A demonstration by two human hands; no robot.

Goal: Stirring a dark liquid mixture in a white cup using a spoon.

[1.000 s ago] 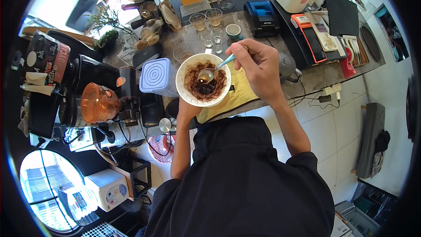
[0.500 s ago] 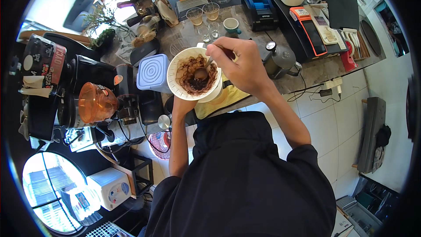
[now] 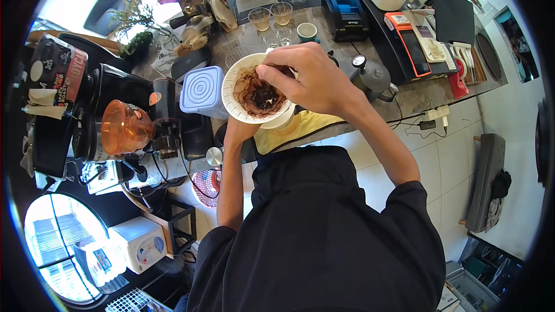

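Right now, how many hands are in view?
2. The left hand is at the near side of the coffee filter, partly hidden by it; the right hand is over its right edge.

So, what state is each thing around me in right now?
Paper filter: brown-stained inside, dark at the bottom
Left hand: beneath the filter
Right hand: curled over the filter's rim
Square container: lid on
Teal cup: upright
Two clear cups: upright
Yellow cloth: spread out
Kettle: upright
Card reader: screen dark
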